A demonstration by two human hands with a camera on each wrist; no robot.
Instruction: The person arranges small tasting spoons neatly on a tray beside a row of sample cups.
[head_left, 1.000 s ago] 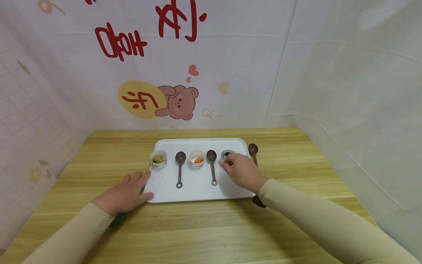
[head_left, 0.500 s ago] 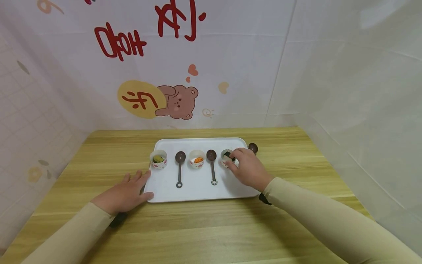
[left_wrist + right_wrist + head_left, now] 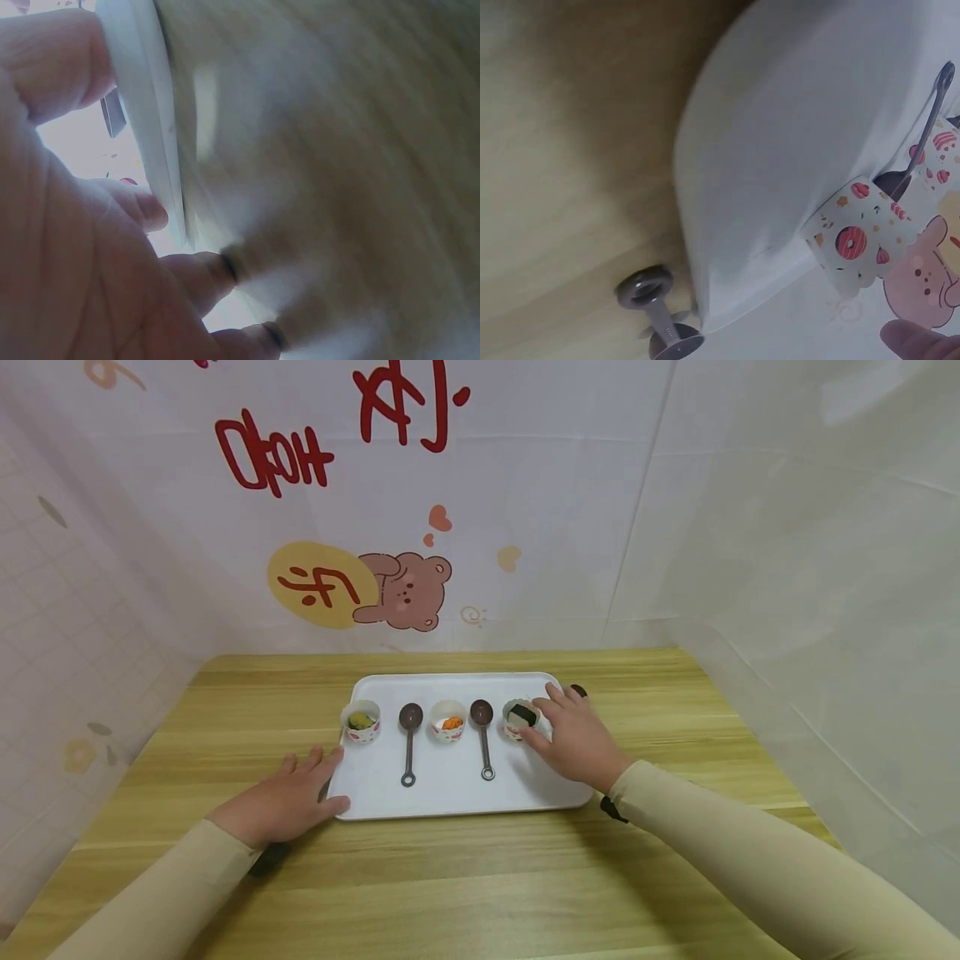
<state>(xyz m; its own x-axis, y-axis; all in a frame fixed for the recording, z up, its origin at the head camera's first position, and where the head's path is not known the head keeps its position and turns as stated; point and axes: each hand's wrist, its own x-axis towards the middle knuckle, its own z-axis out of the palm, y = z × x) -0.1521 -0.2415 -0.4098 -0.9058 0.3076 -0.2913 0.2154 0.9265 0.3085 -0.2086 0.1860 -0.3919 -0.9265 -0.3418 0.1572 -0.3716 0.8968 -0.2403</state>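
My right hand (image 3: 573, 739) hovers over the right end of the white tray (image 3: 450, 793), fingers spread and holding nothing. Just left of its fingertips stands a paper baking cup (image 3: 859, 236) printed with donuts. Inside that cup sits a small rice ball (image 3: 522, 718), white with a dark band. At the tray's left edge my left hand (image 3: 281, 797) lies with fingers extended, thumb and index finger touching the rim. Its nearest cup is the left paper cup (image 3: 363, 737), holding something yellow-green. The middle paper cup (image 3: 447, 737) contains orange pieces.
Between the cups lie two brown measuring spoons, the left spoon (image 3: 410, 718) and the right spoon (image 3: 482, 714). A third spoon (image 3: 646, 288) is on the wooden table (image 3: 450, 885) beyond the tray's right edge, mostly hidden by my hand in the head view. A printed cloth (image 3: 540, 527) hangs behind.
My right hand has drawn back to the right from the right cup and its fingers have spread. The rice ball, mostly covered before, now shows in the cup. My left hand stayed still.
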